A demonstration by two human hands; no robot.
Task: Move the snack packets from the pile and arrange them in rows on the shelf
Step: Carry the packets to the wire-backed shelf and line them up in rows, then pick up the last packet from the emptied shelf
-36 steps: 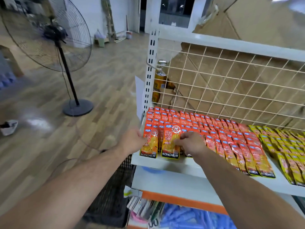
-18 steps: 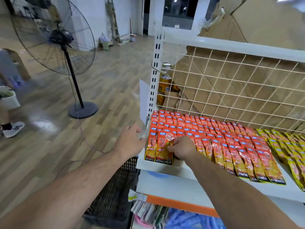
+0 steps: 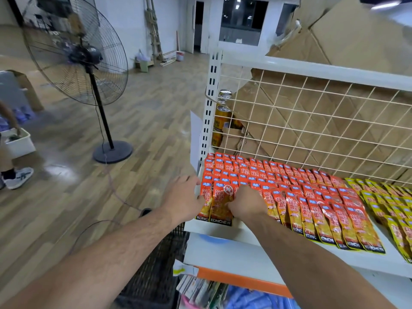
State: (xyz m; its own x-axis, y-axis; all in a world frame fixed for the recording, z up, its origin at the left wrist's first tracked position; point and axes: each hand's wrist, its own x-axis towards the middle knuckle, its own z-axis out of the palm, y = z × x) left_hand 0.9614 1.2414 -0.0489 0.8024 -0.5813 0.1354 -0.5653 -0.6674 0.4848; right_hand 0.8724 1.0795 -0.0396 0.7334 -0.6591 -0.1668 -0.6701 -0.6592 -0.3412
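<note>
Rows of red-orange snack packets [image 3: 312, 197] lie overlapping on the white shelf [image 3: 245, 248], with yellow snack packets [image 3: 383, 197] further right. At the front left corner lie two KONCHEW packets. My right hand [image 3: 245, 204] has its fingers curled on the right one, the front-left packet [image 3: 219, 206]. My left hand [image 3: 182, 195] is beside the shelf's left end, fingers straight, touching the outer edge of the leftmost packet [image 3: 204, 208].
A black crate [image 3: 156, 275] stands on the floor below my left arm. A standing fan [image 3: 75, 54] is at the left. Cans [image 3: 220, 117] and flattened cardboard [image 3: 312, 130] sit behind the wire grid. A person's shoe [image 3: 19, 177] and a white bin [image 3: 17, 141] are far left.
My right hand has slid the front-left packet leftward until it overlaps the leftmost one. My left hand has stayed at the shelf's left end.
</note>
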